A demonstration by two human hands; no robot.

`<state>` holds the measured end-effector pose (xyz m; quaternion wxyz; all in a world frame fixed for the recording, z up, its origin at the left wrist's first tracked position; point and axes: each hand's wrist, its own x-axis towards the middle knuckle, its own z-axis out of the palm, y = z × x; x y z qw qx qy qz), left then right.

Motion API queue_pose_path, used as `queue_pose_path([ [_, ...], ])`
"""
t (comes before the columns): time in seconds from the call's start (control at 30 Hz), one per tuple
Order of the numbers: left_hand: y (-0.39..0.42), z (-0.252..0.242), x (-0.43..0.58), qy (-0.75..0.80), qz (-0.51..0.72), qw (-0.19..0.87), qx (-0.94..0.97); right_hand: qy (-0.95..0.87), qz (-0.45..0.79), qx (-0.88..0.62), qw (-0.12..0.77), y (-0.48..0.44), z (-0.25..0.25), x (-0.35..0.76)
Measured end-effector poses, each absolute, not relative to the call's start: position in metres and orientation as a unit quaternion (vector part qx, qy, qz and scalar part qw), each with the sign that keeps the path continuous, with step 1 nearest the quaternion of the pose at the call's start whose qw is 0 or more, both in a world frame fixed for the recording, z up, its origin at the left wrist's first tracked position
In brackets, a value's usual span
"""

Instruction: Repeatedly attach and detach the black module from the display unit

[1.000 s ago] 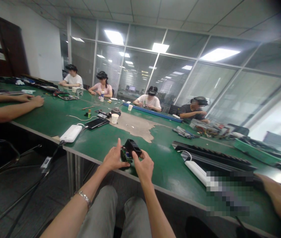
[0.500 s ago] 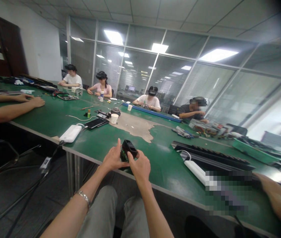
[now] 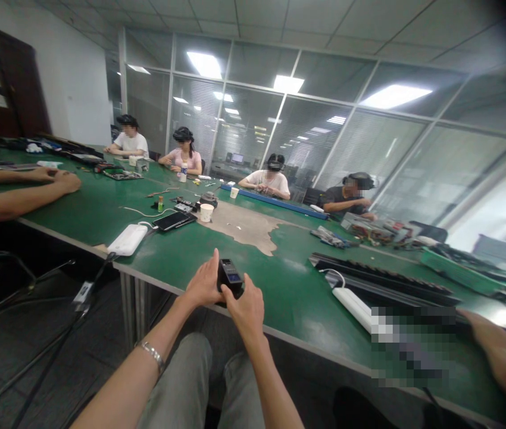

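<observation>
A small black box-shaped device (image 3: 230, 275) is held between both my hands at the near edge of the green table (image 3: 289, 298). Its upper face has dark recesses and a bluish patch; I cannot make out its exact kind. My left hand (image 3: 203, 280) grips its left side, thumb pointing up along it. On the near right side, my right hand (image 3: 246, 304) closes round it with the thumb on its near end. The underside and some fingertips are hidden.
Ahead left lie a white power bank (image 3: 128, 239), a phone (image 3: 173, 221) and a paper cup (image 3: 206, 213). To the right are a white power strip (image 3: 353, 308), black metal rails (image 3: 382, 286) and a green basket (image 3: 467, 271). Another person's arms (image 3: 34, 193) rest at left; several people sit opposite.
The black device has turned in my hands, so its upper face now shows more toward me and the green part at its left is hidden. My right hand has shifted slightly left.
</observation>
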<state>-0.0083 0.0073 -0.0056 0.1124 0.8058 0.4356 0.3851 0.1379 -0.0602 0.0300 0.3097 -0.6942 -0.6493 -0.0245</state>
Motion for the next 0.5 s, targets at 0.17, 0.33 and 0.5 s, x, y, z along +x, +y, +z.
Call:
queue_pose_path([
  [0.17, 0.003, 0.000, -0.008, 0.447, 0.372, 0.099, 0.807, -0.623, -0.018, -0.704, 0.341, -0.054, 0.021, 0.132],
  [0.33, -0.001, 0.004, -0.006, 0.457, 0.375, 0.076, 0.803, -0.623, -0.017, -0.695, 0.360, -0.052, 0.016, 0.130],
  [0.5, -0.002, 0.006, -0.006, 0.468, 0.361, 0.068, 0.804, -0.613, -0.004, -0.690, 0.384, -0.050, 0.016, 0.130],
])
